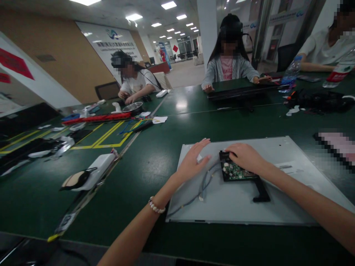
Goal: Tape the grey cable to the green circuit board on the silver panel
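A large pale grey metal panel (277, 210) lies flat on the green table in front of me. On it sits a circuit board in a black frame (235, 171), with a black arm reaching toward me. My right hand (245, 157) grips the frame's far edge, its fingers bent over the board's upper part. My left hand (194, 160) lies over the panel's left part with fingers stretched out, holding nothing. Between my left hand and the board run grey-blue cables (203, 184), trailing to the panel's near left corner.
To the left lie a white box-shaped device (95, 171) and a red bar (100, 118) among loose parts. A phone (337, 147) rests at right. Across the table, a person's hands touch a black flat panel (244, 92). Bottles (291, 74) stand at back right.
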`<act>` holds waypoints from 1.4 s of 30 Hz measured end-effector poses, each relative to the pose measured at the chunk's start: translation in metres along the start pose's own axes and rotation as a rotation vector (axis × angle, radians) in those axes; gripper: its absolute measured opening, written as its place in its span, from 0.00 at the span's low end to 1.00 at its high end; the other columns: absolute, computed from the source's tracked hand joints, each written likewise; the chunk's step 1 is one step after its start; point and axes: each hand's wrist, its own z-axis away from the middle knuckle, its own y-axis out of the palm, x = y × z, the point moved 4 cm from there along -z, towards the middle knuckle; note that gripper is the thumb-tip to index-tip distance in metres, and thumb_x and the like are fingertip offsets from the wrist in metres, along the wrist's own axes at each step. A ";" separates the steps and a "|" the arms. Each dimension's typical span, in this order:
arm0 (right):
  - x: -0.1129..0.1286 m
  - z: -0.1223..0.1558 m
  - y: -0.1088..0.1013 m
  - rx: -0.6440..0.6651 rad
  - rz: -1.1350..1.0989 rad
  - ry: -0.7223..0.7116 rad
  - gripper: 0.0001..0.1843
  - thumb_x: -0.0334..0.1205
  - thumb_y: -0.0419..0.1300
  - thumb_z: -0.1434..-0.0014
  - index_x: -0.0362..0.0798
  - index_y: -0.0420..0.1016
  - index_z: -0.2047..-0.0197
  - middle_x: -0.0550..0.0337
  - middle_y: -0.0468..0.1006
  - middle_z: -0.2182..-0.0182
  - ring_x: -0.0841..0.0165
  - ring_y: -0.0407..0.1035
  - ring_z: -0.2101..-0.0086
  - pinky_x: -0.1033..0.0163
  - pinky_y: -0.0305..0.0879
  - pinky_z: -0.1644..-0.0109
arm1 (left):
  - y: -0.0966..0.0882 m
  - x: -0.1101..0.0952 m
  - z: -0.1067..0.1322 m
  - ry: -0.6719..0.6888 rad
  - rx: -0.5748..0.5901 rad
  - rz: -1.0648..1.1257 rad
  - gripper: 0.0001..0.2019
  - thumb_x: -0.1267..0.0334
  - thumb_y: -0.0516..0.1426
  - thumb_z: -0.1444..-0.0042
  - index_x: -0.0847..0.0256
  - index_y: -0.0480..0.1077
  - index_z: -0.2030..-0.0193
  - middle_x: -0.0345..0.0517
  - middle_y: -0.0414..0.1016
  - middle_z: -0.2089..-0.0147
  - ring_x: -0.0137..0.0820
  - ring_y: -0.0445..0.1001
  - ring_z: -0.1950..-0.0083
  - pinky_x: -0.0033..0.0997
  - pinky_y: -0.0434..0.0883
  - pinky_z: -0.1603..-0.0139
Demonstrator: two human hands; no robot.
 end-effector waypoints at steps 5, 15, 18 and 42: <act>-0.001 -0.001 -0.005 -0.009 0.001 -0.004 0.17 0.33 0.49 0.38 0.45 0.78 0.55 0.52 0.81 0.56 0.61 0.74 0.56 0.56 0.68 0.50 | -0.020 0.048 -0.001 -0.240 -0.246 -0.082 0.15 0.67 0.52 0.40 0.59 0.68 0.47 0.49 0.73 0.47 0.37 0.71 0.45 0.43 0.70 0.45; 0.045 0.006 -0.015 -0.024 0.020 -0.157 0.15 0.32 0.49 0.38 0.47 0.77 0.57 0.51 0.79 0.55 0.59 0.71 0.53 0.52 0.66 0.47 | -0.002 0.062 0.003 -0.222 -0.086 -0.135 0.12 0.71 0.54 0.46 0.60 0.73 0.55 0.46 0.72 0.59 0.32 0.73 0.60 0.36 0.73 0.55; 0.056 0.007 -0.017 -0.018 0.014 -0.194 0.16 0.31 0.48 0.38 0.45 0.77 0.57 0.50 0.78 0.54 0.60 0.71 0.53 0.52 0.66 0.47 | -0.004 0.062 0.001 -0.245 -0.078 -0.093 0.11 0.70 0.54 0.46 0.60 0.74 0.59 0.44 0.73 0.64 0.32 0.73 0.63 0.34 0.72 0.59; 0.093 0.027 -0.026 0.181 0.028 -0.541 0.11 0.34 0.59 0.40 0.43 0.75 0.53 0.51 0.76 0.53 0.61 0.68 0.51 0.52 0.62 0.47 | -0.007 0.012 0.006 -0.428 0.292 0.199 0.04 0.67 0.55 0.50 0.62 0.69 0.67 0.40 0.73 0.69 0.25 0.72 0.72 0.25 0.67 0.69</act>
